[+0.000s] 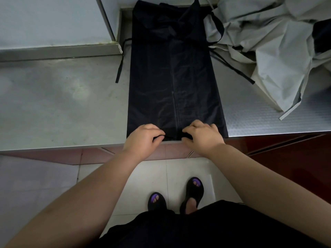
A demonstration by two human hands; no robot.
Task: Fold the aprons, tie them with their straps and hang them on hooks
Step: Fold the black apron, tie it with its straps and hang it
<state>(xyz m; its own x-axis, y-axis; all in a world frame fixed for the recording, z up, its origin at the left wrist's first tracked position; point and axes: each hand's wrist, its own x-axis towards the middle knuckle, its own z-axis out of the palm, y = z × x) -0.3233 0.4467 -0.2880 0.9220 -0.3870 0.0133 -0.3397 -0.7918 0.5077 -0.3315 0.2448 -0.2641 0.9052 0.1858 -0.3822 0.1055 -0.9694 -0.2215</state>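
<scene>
Here a person stands at the near edge of a steel table [62,104], and the black apron [175,83] lies on it straight ahead, stretched toward 12 o'clock. It is folded along its length into one long narrow band, with a line running down the middle. Its near hem reaches the table edge; its far end, at 12 o'clock, is bunched.

Both hands are on the near hem, close beside each other but not touching. The left hand [143,138] has curled fingers and pinches the hem a little to the 11 o'clock side of the middle line. The right hand [202,135] grips it the same way on the 1 o'clock side. Between them the hem is raised slightly into a small fold.

One strap [119,67] comes out from the apron's left side and lies on the table at 11 o'clock. A second strap [232,68] runs out at 1 o'clock and ends at the edge of the grey pile [268,56], a crumpled heap of light cloth at 2 o'clock, just beside the apron's far end.

Below, at 6 o'clock, black sandals [194,192] stand on a tiled floor [143,176].
</scene>
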